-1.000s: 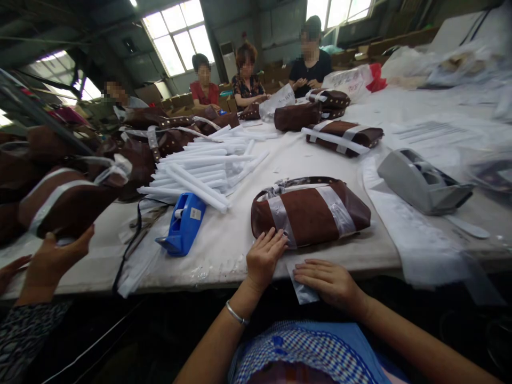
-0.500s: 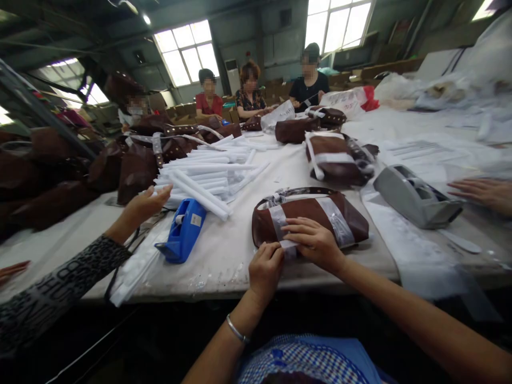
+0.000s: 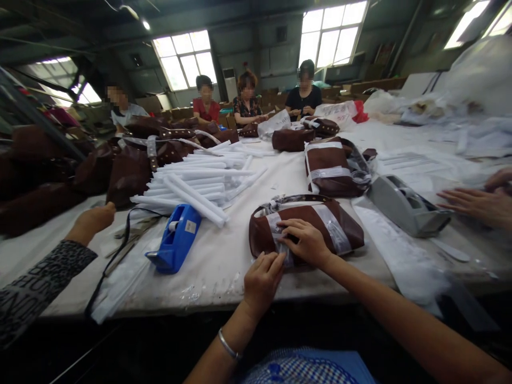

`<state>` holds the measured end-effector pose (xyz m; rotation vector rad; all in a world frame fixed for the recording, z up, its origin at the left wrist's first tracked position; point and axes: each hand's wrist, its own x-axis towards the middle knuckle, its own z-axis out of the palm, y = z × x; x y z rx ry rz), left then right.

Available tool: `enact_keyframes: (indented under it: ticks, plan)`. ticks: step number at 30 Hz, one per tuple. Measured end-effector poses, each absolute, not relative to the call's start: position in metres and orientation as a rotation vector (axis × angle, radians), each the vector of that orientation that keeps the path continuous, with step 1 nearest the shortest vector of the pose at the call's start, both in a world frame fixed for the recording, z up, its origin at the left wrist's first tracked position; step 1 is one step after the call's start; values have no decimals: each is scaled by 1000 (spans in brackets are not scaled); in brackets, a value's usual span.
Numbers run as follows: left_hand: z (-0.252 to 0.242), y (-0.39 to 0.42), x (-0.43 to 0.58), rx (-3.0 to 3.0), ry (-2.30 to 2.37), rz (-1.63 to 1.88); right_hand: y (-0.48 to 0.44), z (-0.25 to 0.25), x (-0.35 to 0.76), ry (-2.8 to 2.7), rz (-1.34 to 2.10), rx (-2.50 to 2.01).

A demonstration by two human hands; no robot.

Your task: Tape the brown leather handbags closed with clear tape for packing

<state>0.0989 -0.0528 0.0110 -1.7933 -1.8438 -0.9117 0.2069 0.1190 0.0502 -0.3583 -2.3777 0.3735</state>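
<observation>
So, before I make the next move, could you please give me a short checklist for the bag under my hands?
1. Both hands at the bag: ok; left hand at the near edge, right hand over the left band.
2. Right band across the bag: ok.
3. Left band fully stuck down: cannot tell, partly covered.
4. Blue dispenser apart from the bag: ok.
5. Co-worker's hand on the left, away from the bag: ok.

Brown bag (image 3: 314, 215) partly hidden by right hand (image 3: 307, 241), patterned sleeve (image 3: 44, 288) cut off by left edge
</observation>
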Motion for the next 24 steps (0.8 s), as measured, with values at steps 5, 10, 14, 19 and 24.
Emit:
enact_keyframes:
  ticks: [5,10,14,19,24]
  plan:
    - [13,-56,95,-1857,-1796,-790,124,58,203,-2407,309,-558]
    - [24,-55,97,-1987,-1925,-768,134,61,195,-2411,366,-685]
    - [31,-51,103,-1916,-1989,-851,137,60,191,-2375,400,-703]
    - [28,-49,106,-1790,-1991,-847,153,63,227,-2326,430,-593]
    - [27,-45,101,-1768,-1852,-911,222,88,342,-2193,171,-891]
